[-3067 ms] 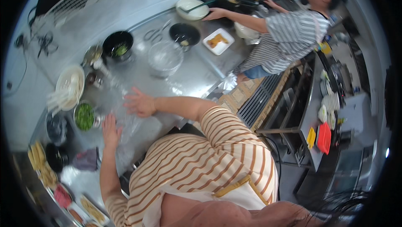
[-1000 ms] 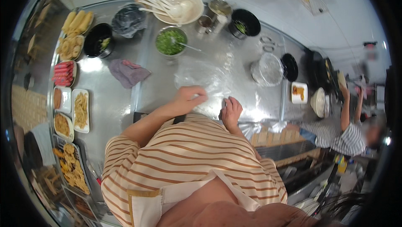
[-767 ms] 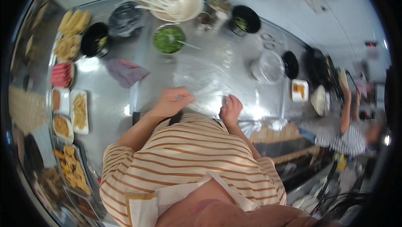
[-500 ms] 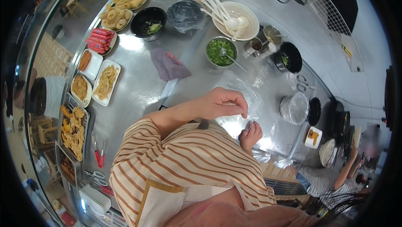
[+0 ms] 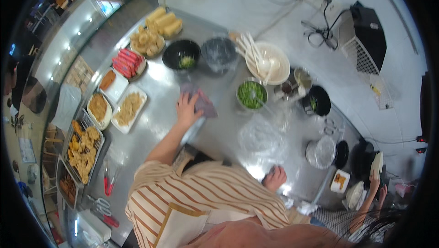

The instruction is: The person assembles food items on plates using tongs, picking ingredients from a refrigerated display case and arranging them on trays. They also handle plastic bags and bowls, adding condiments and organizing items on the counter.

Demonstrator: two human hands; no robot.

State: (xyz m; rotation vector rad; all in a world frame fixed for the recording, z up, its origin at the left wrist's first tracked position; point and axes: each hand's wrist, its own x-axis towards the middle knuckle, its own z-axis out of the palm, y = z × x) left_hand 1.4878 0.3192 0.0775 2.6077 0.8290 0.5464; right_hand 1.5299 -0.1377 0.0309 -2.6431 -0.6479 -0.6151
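A steel table (image 5: 222,133) fills a kitchen corner, with a pale wall behind and a curved glass screen (image 5: 132,12) along its left side. Dishes of food line up just inside that glass: yellow rolls (image 5: 164,21), pink sticks (image 5: 128,63), a tray of fried pieces (image 5: 84,152). Set there, they probably show to people outside while leaving the middle free for handling. Red-handled tongs (image 5: 109,179) lie just beside the fried pieces, a handy spot for lifting them.

The purple-grey cloth (image 5: 208,106) lies crumpled left of the middle, below the black bowl (image 5: 181,56). The left hand (image 5: 187,108) rests over it, fingers spread; it seems to press rather than pinch, perhaps to keep the fabric against the metal. The right hand (image 5: 274,178) sits low at the near edge, fingers curled, and a dark patch beneath them is too unclear to say whether anything is held.

Between the hands and the chopped greens (image 5: 251,93) lies a thin clear plastic sheet (image 5: 261,138), touched by neither. White spoons (image 5: 254,53) lean over the rim of a cream bowl (image 5: 284,63), their handles likely left sticking out for easy reach.
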